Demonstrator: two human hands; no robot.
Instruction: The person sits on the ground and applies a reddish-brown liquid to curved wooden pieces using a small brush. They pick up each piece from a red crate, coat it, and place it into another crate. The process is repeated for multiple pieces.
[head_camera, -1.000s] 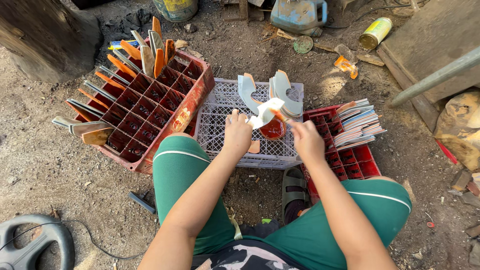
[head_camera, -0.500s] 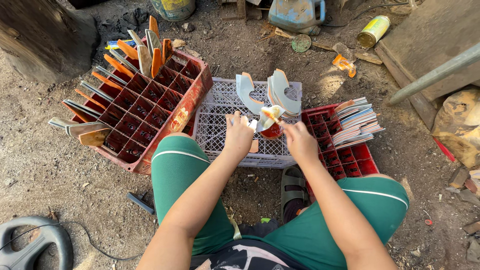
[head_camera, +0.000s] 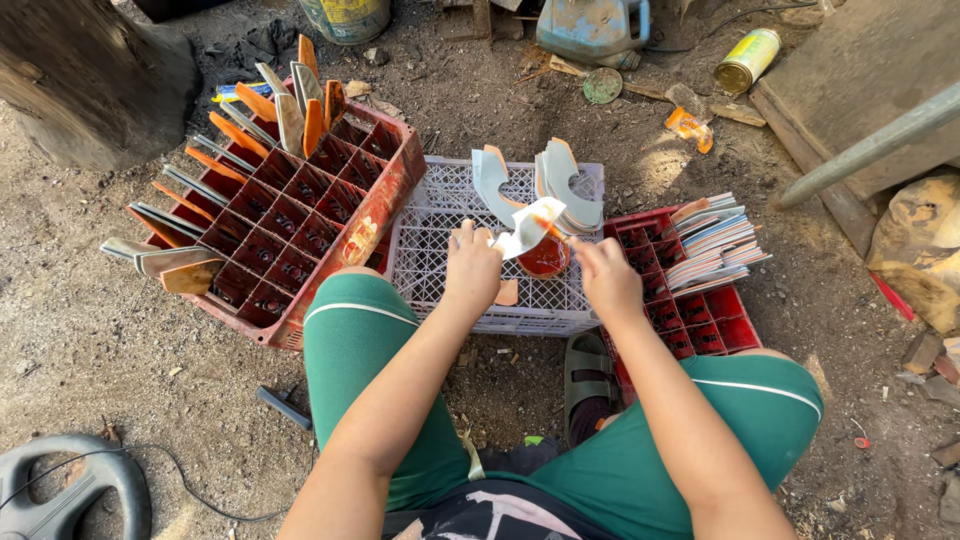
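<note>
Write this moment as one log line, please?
left hand: holds white curved piece | right hand: beside orange pot | under both: white crate | left: red crate

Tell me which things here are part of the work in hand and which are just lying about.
In use:
- left hand and right hand, together holding a curved blade
- small orange pot beneath it
- white plastic crate
- red crate of painted blades
- red crate with stacked blades

Lying about:
- yellow can
- blue jerrycan
- steering wheel
</note>
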